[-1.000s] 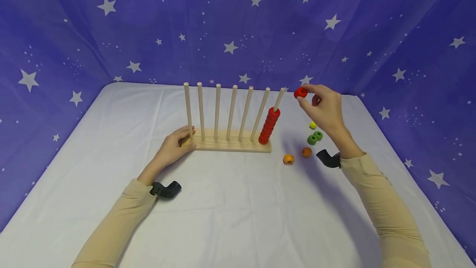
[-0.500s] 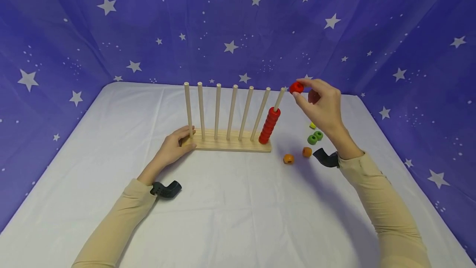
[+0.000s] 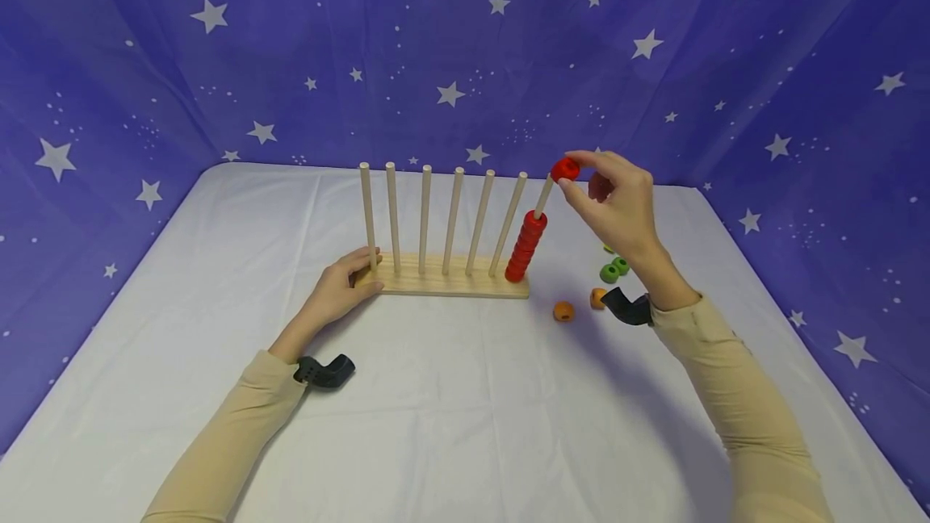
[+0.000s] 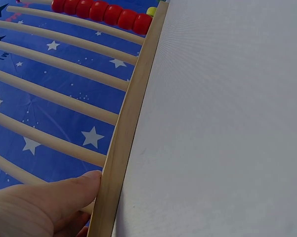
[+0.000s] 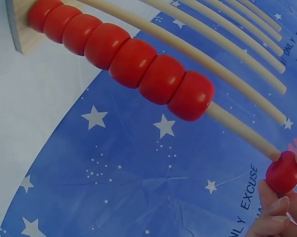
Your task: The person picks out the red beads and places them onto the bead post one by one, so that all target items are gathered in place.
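A wooden peg rack [image 3: 450, 285] with a row of upright pegs stands on the table. Several red beads [image 3: 526, 247] are stacked on its rightmost peg; the other pegs are bare. My right hand [image 3: 617, 204] pinches another red bead [image 3: 564, 170] between thumb and fingers, right at the tip of that peg. In the right wrist view this bead [image 5: 284, 173] meets the peg's end; how far it is on cannot be told. At the rack's left end, my left hand [image 3: 341, 285] grips the base, thumb [image 4: 84, 190] on the front edge and fingers behind.
Two orange beads [image 3: 563, 311] lie right of the rack, with two green beads [image 3: 609, 274] farther back. A yellow bead [image 3: 608, 248] is partly hidden by the right hand. Each wrist wears a black camera mount [image 3: 327, 371]. A starry blue-purple cloth [image 3: 450, 47] hangs behind the white table.
My right hand has carried the red bead leftward, from beside the rack to the tip of the rightmost peg. The left hand and rack have stayed in place.
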